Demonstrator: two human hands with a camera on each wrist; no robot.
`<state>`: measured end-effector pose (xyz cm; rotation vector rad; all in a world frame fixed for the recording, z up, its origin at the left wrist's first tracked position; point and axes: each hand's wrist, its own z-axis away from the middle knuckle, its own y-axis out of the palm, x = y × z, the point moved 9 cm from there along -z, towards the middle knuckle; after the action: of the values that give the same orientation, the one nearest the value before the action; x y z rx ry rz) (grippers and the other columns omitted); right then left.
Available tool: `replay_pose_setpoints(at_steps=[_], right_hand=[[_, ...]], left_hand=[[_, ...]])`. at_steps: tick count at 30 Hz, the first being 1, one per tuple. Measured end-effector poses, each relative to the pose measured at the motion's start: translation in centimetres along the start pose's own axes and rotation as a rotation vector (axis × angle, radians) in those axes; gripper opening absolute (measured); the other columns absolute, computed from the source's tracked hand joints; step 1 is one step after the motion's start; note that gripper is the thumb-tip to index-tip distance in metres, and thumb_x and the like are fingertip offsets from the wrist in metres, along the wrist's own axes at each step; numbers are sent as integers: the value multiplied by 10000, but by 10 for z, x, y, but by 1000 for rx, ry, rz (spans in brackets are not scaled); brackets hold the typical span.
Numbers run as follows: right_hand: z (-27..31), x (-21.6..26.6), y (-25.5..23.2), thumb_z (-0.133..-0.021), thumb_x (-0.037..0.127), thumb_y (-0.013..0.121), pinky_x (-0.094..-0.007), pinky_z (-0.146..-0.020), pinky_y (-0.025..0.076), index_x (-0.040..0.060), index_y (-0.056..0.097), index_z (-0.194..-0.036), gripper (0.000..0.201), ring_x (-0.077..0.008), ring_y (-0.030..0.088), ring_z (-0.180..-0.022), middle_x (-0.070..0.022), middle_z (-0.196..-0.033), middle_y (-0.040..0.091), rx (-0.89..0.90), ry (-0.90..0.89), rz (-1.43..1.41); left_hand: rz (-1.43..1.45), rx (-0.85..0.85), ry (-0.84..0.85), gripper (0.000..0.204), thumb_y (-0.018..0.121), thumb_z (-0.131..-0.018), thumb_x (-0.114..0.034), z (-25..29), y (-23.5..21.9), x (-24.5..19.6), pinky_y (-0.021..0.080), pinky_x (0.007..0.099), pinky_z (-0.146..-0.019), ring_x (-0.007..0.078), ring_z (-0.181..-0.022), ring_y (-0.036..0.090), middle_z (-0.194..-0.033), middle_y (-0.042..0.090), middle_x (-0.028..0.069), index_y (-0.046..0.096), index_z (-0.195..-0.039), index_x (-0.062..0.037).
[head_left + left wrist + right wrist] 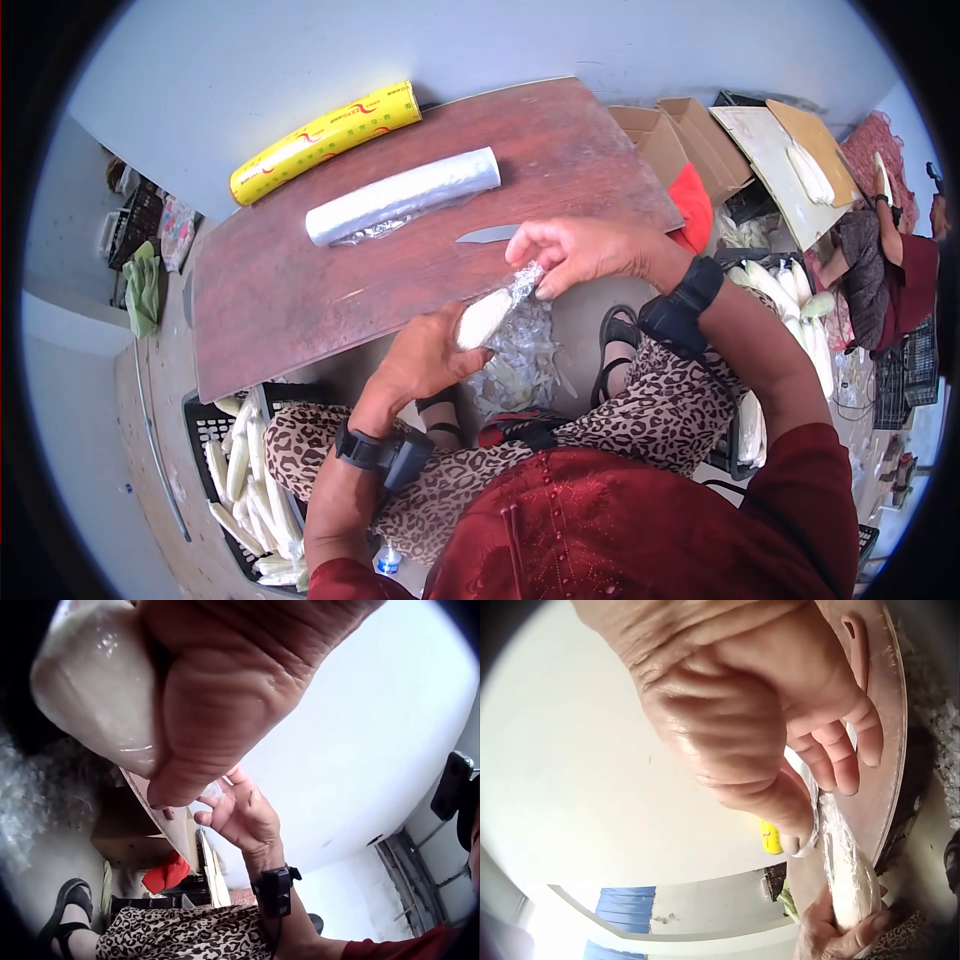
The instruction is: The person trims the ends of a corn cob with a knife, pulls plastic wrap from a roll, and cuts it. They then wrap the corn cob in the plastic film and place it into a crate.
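My left hand (425,350) grips a pale ear of corn (484,318) around its lower part, the tip pointing up and to the right. Clear plastic film (524,284) covers the ear and bunches into a loose end past its tip. At that end my right hand (590,252) holds the film between thumb and fingers; in the right wrist view the film (814,802) runs up beside the thumb. Glossy film covers the ear (97,690) in the left wrist view. Beyond the right hand lies a knife (487,234) on the wooden table (270,310), its handle hidden in the head view.
A roll of clear film (400,195) and a yellow-wrapped roll (325,143) lie on the table. Black crates of corn (245,460) stand at both sides. Film scraps (520,360) hang below the hands. Cardboard boxes (680,150) and another person (905,285) are at right.
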<state>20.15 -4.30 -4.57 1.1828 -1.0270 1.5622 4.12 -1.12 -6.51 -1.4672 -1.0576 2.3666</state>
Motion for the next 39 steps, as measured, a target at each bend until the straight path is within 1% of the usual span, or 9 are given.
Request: replay_pose_setpoints(at_steps=[1, 4, 7, 14, 18, 21, 28, 37, 39], right_hand=[[-1, 2, 5, -851, 105, 669, -207, -661, 464, 16, 589, -982, 178, -42, 543, -719, 20, -810, 592, 37, -49, 22], [-8, -16, 6, -856, 81, 650, -206, -633, 456, 22, 586, -953, 129, -50, 550, -701, 12, -795, 595, 125, 77, 57], [-9, -23, -8, -863, 55, 627, -205, -592, 446, 36, 580, -904, 65, -56, 546, -663, 5, -775, 591, 5, 111, -40], [3, -29, -86, -874, 53, 597, -198, -553, 444, 31, 555, -899, 54, -58, 536, -633, -1, -731, 558, -383, 188, 109], [2, -21, -35, -881, 112, 630, -198, -579, 472, 38, 547, -1043, 196, -65, 567, -720, -20, -899, 568, -80, 159, -166], [0, -21, -5, -884, 164, 654, -196, -593, 481, 40, 538, -1078, 258, -71, 578, -754, -25, -956, 568, -16, 222, -210], [-11, -49, 18, -821, 146, 708, -245, -569, 480, 31, 525, -1058, 322, -106, 569, -727, -59, -968, 570, 105, 242, 22], [-17, -27, 27, -715, 31, 710, -279, -571, 465, 36, 560, -960, 288, -111, 573, -717, -17, -809, 600, 129, -196, 268], [-18, -31, 28, -708, 24, 702, -294, -579, 466, 26, 578, -909, 236, -118, 583, -703, -24, -800, 613, 153, -115, 319]], left_hand=[[11, 3, -3, 491, 730, -748, -256, 0, 0, -1, 492, 396, -765, 347, -860, 636, -895, 648, 238, 561, -1107, 33], [43, 18, -11, 503, 727, -751, -267, -1, 1, -1, 490, 348, -746, 247, -796, 627, -868, 650, 185, 573, -1119, 39], [96, 35, -11, 516, 730, -747, -274, -3, 5, 1, 489, 344, -746, 232, -792, 618, -866, 649, 172, 572, -1127, 39], [63, 42, 2, 523, 728, -753, -275, 6, 1, 11, 481, 323, -770, 190, -826, 604, -878, 647, 144, 565, -1139, 38], [201, 80, -67, 535, 742, -747, -250, 7, 5, 15, 481, 320, -779, 188, -839, 603, -880, 642, 137, 555, -1160, 33], [203, 23, -13, 530, 746, -747, -221, 6, 6, 16, 484, 326, -777, 201, -829, 611, -875, 646, 150, 548, -1172, 28], [-188, -74, -21, 434, 742, -744, -208, 7, -1, 3, 500, 404, -725, 372, -814, 654, -847, 648, 245, 558, -1059, 27], [-224, -66, 2, 454, 742, -736, -250, 5, 2, 2, 492, 442, -735, 421, -850, 631, -870, 643, 255, 543, -1043, 19], [-233, -27, -35, 465, 726, -745, -291, 4, 3, 4, 483, 468, -775, 425, -904, 617, -922, 643, 251, 525, -1042, 6]])
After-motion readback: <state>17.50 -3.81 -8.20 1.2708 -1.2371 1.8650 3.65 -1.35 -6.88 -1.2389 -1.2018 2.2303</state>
